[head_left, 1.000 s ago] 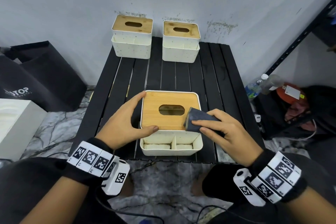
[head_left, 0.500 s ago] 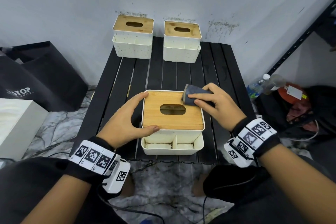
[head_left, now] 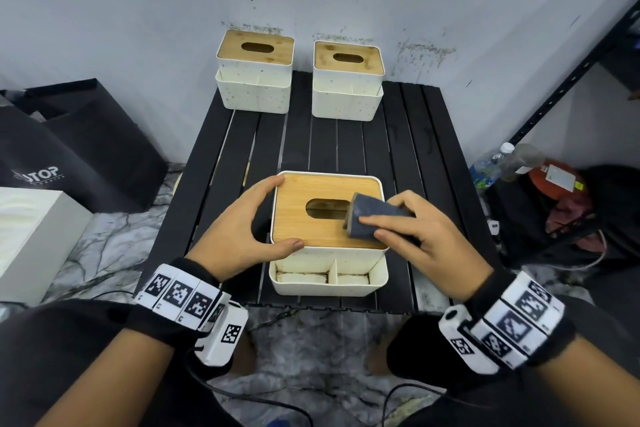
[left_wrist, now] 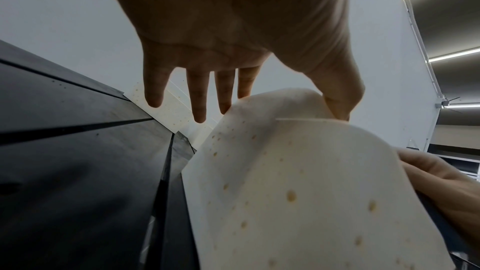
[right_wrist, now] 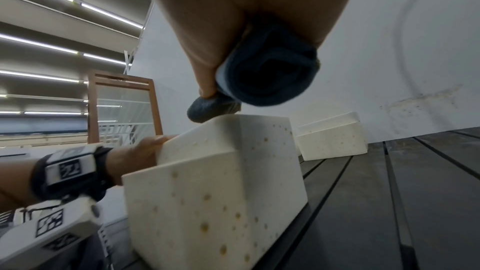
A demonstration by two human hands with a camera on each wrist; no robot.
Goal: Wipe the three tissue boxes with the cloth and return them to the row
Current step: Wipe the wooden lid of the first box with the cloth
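Note:
The near tissue box (head_left: 325, 263), white with a bamboo lid, stands at the table's front edge. My left hand (head_left: 242, 232) grips its left side, index finger at the far corner and thumb on the near rim. In the left wrist view the left hand (left_wrist: 233, 48) reaches over the near tissue box (left_wrist: 298, 192). My right hand (head_left: 426, 239) holds a folded dark blue cloth (head_left: 372, 220) and presses it on the lid just right of the slot. The right wrist view shows the cloth (right_wrist: 270, 73) above the box's corner (right_wrist: 221, 192). Two more tissue boxes (head_left: 254, 80) (head_left: 348, 83) stand side by side at the back.
The black slatted table (head_left: 346, 149) stands against a grey wall. A black bag (head_left: 79, 149) and a white box (head_left: 31, 236) lie on the floor to the left. Bottles (head_left: 502, 163) and a black rack (head_left: 571, 80) are on the right. Cables run under the table's front edge.
My right hand swept the cloth from the lid's near right corner up to its far right corner, then back to the middle beside the slot. The left hand stayed put.

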